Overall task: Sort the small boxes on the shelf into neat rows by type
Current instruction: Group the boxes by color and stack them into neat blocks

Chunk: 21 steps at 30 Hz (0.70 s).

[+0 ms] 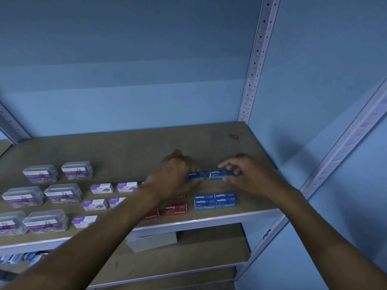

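On the brown shelf board (125, 151), my left hand (173, 174) grips a dark blue staples box (196, 175) by its left end. Just to its right lies a lighter blue staples box (217, 174), which my right hand (247, 174) pinches at its right end. In front of them, several blue staples boxes (215, 200) sit in a tight block near the front edge. Red staples boxes (175, 209) lie left of that block, partly hidden under my left forearm. White and purple small boxes (102, 188) form rows further left. Clear plastic paper clip tubs (62, 192) fill the left end.
A perforated metal upright (254, 65) stands at the shelf's back right corner. A rubber band (234, 136) lies near it on the board. On the lower shelf sits a grey cardboard box (152, 241). A blue wall closes the back and right.
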Tool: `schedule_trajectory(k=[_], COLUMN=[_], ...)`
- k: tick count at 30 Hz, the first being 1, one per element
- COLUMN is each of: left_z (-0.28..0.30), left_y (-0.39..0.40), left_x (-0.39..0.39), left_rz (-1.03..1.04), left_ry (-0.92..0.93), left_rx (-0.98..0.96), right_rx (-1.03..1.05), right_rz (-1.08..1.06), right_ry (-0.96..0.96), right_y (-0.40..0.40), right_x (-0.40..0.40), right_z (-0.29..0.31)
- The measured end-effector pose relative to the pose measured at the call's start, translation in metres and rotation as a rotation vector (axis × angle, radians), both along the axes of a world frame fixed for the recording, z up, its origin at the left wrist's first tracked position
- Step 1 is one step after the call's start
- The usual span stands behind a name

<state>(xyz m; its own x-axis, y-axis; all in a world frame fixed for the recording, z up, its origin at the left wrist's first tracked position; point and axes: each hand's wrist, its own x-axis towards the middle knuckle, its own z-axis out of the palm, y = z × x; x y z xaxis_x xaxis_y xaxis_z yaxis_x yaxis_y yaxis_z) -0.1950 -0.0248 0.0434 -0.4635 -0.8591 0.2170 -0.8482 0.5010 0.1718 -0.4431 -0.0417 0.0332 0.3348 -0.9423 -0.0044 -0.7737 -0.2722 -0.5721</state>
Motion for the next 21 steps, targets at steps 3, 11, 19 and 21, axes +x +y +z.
schedule_trajectory(k=[3, 11, 19, 21], left_z=[0.001, -0.007, -0.001, -0.002], left_y=[-0.016, -0.031, -0.019, -0.012], left_x=[0.004, -0.005, -0.007, -0.008], left_rz=[0.048, 0.065, -0.001, -0.019], left_ry=[-0.081, -0.129, 0.007, 0.038], left_rx=[-0.001, 0.052, 0.242, 0.295], right_rx=[-0.078, -0.081, 0.065, 0.084], right_rz=[0.023, 0.033, 0.103, 0.12], right_ry=[0.091, 0.17, 0.141, 0.162], right_y=[-0.013, -0.024, -0.006, 0.0], right_x=[0.009, 0.026, 0.01, 0.008], right_z=[-0.005, -0.012, 0.002, 0.003])
